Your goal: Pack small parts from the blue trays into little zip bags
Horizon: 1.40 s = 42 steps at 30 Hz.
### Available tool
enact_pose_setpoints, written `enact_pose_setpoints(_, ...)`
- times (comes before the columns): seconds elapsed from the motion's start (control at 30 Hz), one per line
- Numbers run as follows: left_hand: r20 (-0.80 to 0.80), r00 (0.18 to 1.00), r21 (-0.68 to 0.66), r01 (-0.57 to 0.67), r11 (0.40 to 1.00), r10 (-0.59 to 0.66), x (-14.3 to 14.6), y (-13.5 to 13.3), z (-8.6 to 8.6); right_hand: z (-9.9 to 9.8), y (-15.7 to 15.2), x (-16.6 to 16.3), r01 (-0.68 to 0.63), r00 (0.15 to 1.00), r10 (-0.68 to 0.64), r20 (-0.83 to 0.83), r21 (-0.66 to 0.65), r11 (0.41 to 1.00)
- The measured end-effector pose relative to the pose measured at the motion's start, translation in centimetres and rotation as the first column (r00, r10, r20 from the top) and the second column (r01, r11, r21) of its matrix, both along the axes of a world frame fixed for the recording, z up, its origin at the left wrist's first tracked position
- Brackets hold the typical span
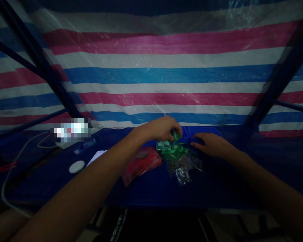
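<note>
My left hand (165, 127) reaches across the blue table with its fingers closed on a small green packet (176, 135). Below it lies a loose pile of green packets (174, 153), with clear plastic bags (183, 174) spread toward me. My right hand (208, 144) is just right of that pile, thumb and fingers apart and nothing between them. Behind both hands sit shallow blue trays (203, 130), partly covered by the fingers. A stack of red plastic bags (142, 163) rests left of the green pile, partly behind my left forearm.
A lit, blurred-out screen (70, 130) stands at the back left with a white cable (5, 183) nearby. A white round disc (77, 166) and a white sheet (96, 155) lie left of my forearm. Blue frame bars and a striped sheet (161, 77) close off the back.
</note>
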<state>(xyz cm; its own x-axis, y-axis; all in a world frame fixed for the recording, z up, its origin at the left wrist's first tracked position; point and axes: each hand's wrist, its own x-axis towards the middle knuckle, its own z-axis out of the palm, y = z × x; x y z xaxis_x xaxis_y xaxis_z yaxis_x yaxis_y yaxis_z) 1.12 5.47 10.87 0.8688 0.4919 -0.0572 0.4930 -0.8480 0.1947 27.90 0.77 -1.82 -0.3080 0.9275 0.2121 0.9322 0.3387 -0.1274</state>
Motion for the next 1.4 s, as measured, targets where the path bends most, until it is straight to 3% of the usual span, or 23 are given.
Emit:
enact_pose_setpoints(0.17,-0.060,0.996,0.015,0.073,0.997,-0.072,0.2,-0.6,-3.0,-0.1,0.0,-0.1,0.005,1.000,-0.005,0.017,0.005,1.000)
enact_pose_setpoints(0.37,0.053,0.992,0.085,0.106,0.991,-0.110,-2.2,-1.5,-2.4,-0.1,0.0,0.0,0.006,1.000,-0.006,-0.005,0.004,1.000)
enact_pose_setpoints(0.5,0.097,0.994,0.143,-0.069,0.987,0.055,-5.0,0.3,-1.8,0.0,0.0,0.0,0.002,1.000,-0.002,-0.003,-0.008,1.000)
enact_pose_setpoints(0.63,-0.128,0.954,0.212,-0.242,0.947,0.272,-7.7,3.0,-3.1,-0.3,0.2,0.1,-0.001,1.000,0.001,-0.003,-0.007,1.000)
enact_pose_setpoints(0.73,-0.259,0.910,0.146,-0.293,0.945,0.322,-8.7,4.3,-4.4,-0.5,0.2,0.3,-0.002,1.000,0.002,-0.001,0.002,1.000)
enact_pose_setpoints(1.0,-0.310,0.937,-0.005,-0.172,0.985,0.162,-8.9,6.0,-4.7,-0.3,0.1,0.1,-0.001,1.000,0.001,0.011,0.006,1.000)
enact_pose_setpoints(1.4,-0.257,0.961,0.060,-0.090,0.994,0.103,-10.0,6.4,-5.5,-0.4,0.2,0.1,-0.008,1.000,0.008,0.013,0.001,1.000)
